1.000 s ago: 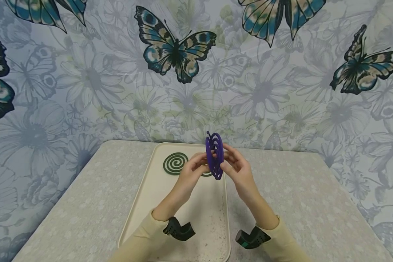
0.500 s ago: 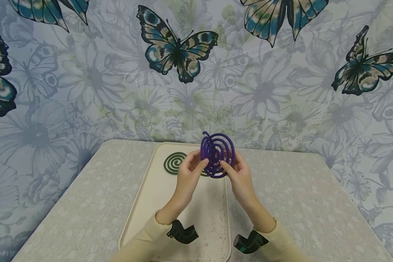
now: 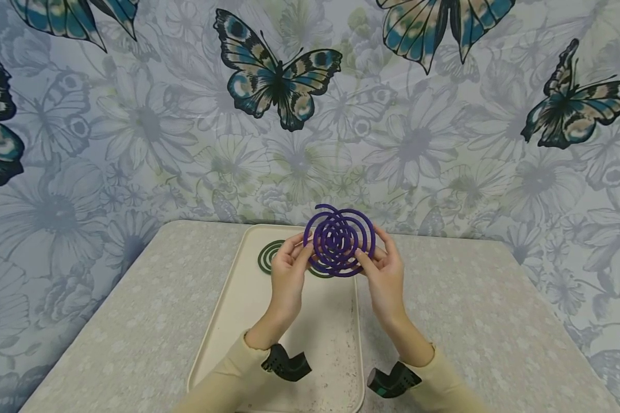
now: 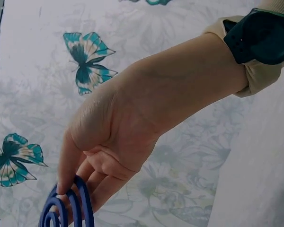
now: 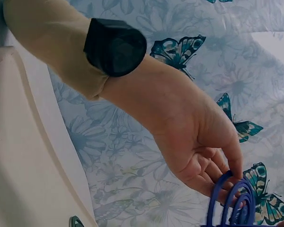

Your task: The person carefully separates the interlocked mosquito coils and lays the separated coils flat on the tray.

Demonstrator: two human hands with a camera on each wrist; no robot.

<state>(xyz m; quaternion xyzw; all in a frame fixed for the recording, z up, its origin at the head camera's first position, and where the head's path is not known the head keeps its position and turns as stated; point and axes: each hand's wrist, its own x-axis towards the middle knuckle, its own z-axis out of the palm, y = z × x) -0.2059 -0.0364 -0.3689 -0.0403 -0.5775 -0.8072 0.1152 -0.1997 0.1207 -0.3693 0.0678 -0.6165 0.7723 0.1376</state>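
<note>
Two purple mosquito coils (image 3: 334, 240) are held up over the far part of the tray, overlapping and offset sideways, their windings crossing in the middle. My left hand (image 3: 287, 284) pinches the left coil's outer ring between thumb and fingers. On the other side, my right hand (image 3: 387, 284) pinches the outer ring of the right coil. The left wrist view shows purple rings (image 4: 86, 203) between thumb and fingers; the right wrist view shows the other rings (image 5: 211, 203) gripped likewise. A green mosquito coil (image 3: 261, 258) lies on the tray, partly behind my left hand.
The cream tray (image 3: 320, 350) lies lengthwise on the pale patterned table (image 3: 460, 310), its right side speckled with dark bits. Another green coil (image 3: 321, 275) shows beneath the purple ones. A butterfly-print cloth (image 3: 418, 149) hangs behind the table.
The purple coils have turned from edge-on to nearly facing the camera, and their outer rings have spread sideways. My hands have moved slightly apart with them.
</note>
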